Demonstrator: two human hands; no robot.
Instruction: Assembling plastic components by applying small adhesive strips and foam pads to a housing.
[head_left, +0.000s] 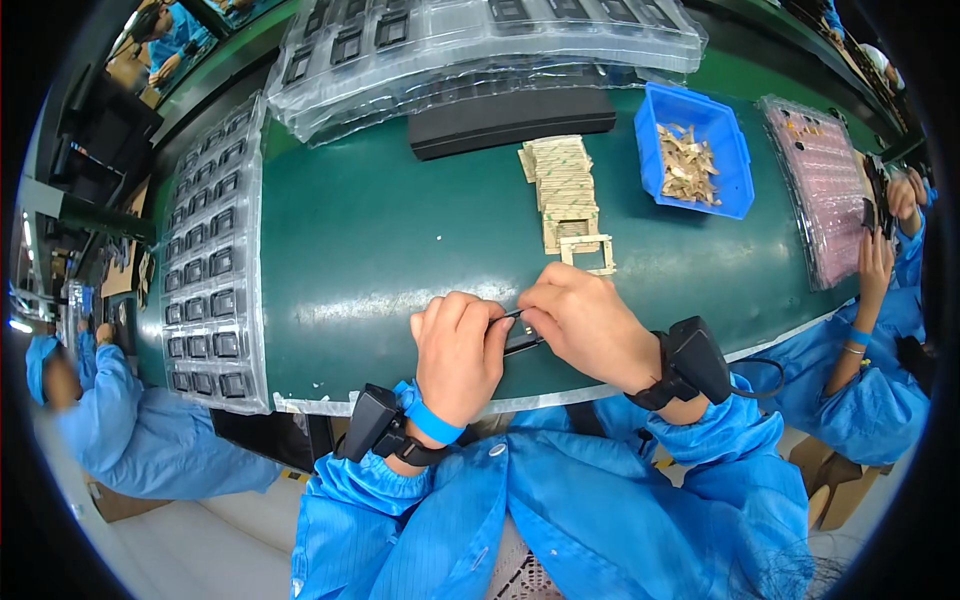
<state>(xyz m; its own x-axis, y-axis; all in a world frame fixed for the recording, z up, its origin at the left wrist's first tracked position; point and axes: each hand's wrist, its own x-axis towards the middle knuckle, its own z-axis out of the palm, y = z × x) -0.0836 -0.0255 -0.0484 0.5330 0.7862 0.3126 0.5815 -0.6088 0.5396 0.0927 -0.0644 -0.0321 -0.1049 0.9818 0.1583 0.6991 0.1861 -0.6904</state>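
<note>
Near the front edge of the green table, my left hand and my right hand are closed on a small black frame. Its upper edge is pinched between the fingers of both hands, and the fingers cover much of it. Just beyond my right hand lies a loose cream rectangular adhesive frame. It touches the near end of an overlapping row of similar cream adhesive frames with green marks.
A blue bin with tan scraps stands right of the row. Clear trays with black frames lie left; more trays are stacked behind, by a black box. A pink tray is at right. Co-workers sit both sides.
</note>
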